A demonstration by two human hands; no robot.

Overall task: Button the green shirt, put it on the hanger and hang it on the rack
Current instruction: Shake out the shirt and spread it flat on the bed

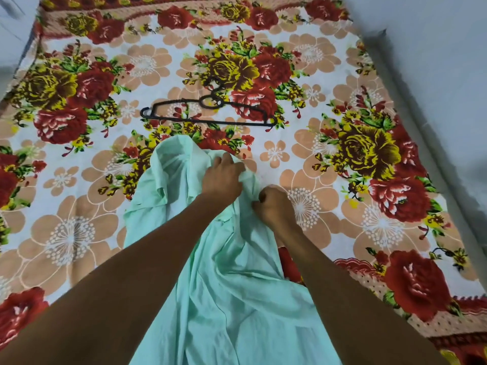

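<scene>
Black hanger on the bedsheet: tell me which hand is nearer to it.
Left. The left hand grips the green shirt just below the black hanger; the right hand holds the shirt lower down, farther away.

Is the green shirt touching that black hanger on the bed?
Apart. The head view shows floral sheet between the green shirt and the black hanger.

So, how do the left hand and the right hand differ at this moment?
The left hand lies farther up the green shirt, near its top, fingers bent over the cloth. The right hand is nearer the person, at the shirt's right edge, closed like a fist on the fabric. Both grip the shirt; neither touches the black hanger.
</scene>
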